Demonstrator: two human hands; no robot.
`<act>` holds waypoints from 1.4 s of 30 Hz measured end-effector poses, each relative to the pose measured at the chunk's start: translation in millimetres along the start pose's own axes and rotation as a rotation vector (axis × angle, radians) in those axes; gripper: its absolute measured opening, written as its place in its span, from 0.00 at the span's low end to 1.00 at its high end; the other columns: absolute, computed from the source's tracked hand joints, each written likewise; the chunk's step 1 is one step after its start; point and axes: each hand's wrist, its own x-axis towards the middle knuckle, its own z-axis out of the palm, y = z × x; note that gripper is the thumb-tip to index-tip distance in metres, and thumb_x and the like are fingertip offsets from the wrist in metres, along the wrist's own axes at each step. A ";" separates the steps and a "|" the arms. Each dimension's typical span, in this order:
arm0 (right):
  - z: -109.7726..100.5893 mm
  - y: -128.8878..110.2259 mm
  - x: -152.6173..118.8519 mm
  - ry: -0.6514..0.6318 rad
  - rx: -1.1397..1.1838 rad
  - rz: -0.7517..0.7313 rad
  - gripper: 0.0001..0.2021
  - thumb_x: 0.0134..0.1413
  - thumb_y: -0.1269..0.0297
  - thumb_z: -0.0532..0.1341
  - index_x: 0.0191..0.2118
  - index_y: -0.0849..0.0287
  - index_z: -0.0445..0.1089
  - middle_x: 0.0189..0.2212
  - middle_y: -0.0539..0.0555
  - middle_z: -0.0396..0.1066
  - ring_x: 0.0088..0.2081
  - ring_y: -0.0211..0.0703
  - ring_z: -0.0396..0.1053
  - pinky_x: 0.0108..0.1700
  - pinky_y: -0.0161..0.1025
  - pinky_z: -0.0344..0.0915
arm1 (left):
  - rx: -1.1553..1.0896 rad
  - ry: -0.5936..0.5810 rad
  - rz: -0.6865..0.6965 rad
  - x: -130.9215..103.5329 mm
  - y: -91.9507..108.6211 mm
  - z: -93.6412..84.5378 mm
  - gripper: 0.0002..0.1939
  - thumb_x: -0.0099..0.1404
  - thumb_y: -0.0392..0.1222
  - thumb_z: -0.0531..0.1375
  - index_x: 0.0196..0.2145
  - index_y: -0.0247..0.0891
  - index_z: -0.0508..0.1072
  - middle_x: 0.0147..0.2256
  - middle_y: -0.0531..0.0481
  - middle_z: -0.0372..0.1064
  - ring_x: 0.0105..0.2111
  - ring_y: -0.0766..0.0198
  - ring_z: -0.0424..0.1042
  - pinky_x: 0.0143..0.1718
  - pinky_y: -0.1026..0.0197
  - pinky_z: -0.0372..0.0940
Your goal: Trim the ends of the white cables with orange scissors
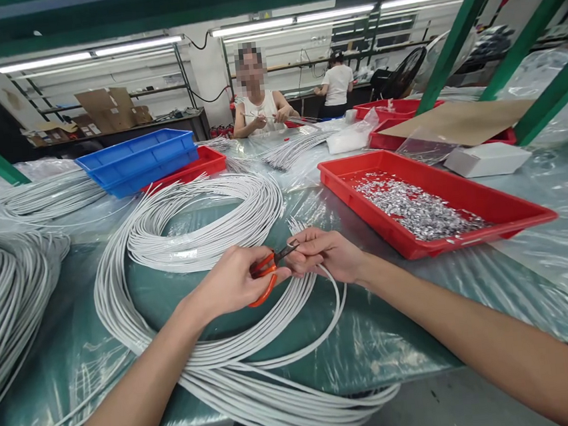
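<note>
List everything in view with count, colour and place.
Scissor-like tool: one, orange-handled, centre
Cables: many, whitish, centre, left, far side
Large tray: one, red, right
Small pieces: uncountable, silvery, in large tray
Further trays: several, red, far side
Bin: one, blue, far left
Sheet: one, brown, far right
Small box: one, white, right
Cartons: several, brown, rear left
Lights: several, white, rear overhead
Frame: one, green, overhead
Co-workers: two, white tops, across and rear
Table: one, green, foreground
Left hand: one, bare, on the tool
Right hand: one, bare, holding cable
</note>
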 end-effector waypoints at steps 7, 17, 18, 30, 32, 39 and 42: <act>0.0 0.5 -0.6 -0.028 0.003 0.040 0.10 0.46 0.63 0.66 0.23 0.64 0.69 0.11 0.42 0.44 0.19 0.33 0.43 0.30 0.37 0.54 | -0.017 -0.011 -0.006 -0.4 0.8 -0.9 0.19 0.60 0.48 0.61 0.22 0.38 0.56 0.22 0.58 0.48 0.24 0.70 0.47 0.25 0.65 0.47; -1.0 -1.4 1.4 -0.014 -0.046 -0.021 0.10 0.47 0.63 0.65 0.23 0.64 0.70 0.12 0.42 0.45 0.19 0.33 0.47 0.29 0.37 0.57 | -0.109 -0.027 -0.032 0.4 -0.2 -1.5 0.20 0.61 0.52 0.61 0.22 0.36 0.62 0.20 0.57 0.51 0.23 0.71 0.51 0.24 0.65 0.48; -0.5 -1.9 1.6 0.006 -0.051 -0.035 0.10 0.48 0.63 0.65 0.23 0.64 0.71 0.12 0.42 0.45 0.19 0.33 0.47 0.29 0.37 0.57 | -0.139 -0.025 -0.049 0.6 -0.9 -1.3 0.20 0.61 0.53 0.61 0.22 0.36 0.62 0.20 0.57 0.53 0.22 0.71 0.52 0.23 0.65 0.48; -0.2 -7.1 0.5 0.166 -0.201 -0.086 0.11 0.51 0.59 0.66 0.29 0.65 0.74 0.17 0.47 0.60 0.21 0.34 0.57 0.26 0.35 0.55 | -0.456 -0.069 -0.163 1.6 4.5 -0.8 0.21 0.59 0.55 0.63 0.21 0.36 0.66 0.19 0.52 0.67 0.18 0.68 0.66 0.19 0.66 0.59; 0.3 -7.6 1.2 0.230 -0.314 -0.166 0.12 0.50 0.59 0.67 0.28 0.64 0.74 0.18 0.48 0.64 0.23 0.34 0.60 0.27 0.34 0.56 | -0.455 -0.068 -0.161 1.7 3.8 -1.7 0.21 0.59 0.55 0.63 0.21 0.36 0.66 0.19 0.52 0.67 0.18 0.69 0.66 0.19 0.66 0.59; 8.1 -4.8 -0.6 0.442 -0.887 -0.454 0.10 0.55 0.62 0.63 0.25 0.60 0.71 0.21 0.50 0.68 0.26 0.39 0.64 0.31 0.38 0.59 | -0.451 -0.072 -0.202 2.9 1.0 -0.7 0.22 0.59 0.55 0.63 0.20 0.35 0.65 0.18 0.52 0.67 0.17 0.68 0.67 0.19 0.67 0.59; 13.4 0.5 -3.3 0.590 -1.240 -0.649 0.07 0.57 0.68 0.60 0.28 0.59 0.71 0.22 0.52 0.69 0.29 0.42 0.63 0.34 0.40 0.60 | -0.519 -0.107 -0.229 2.9 2.8 1.3 0.22 0.60 0.57 0.62 0.22 0.34 0.69 0.18 0.51 0.68 0.17 0.68 0.68 0.17 0.68 0.58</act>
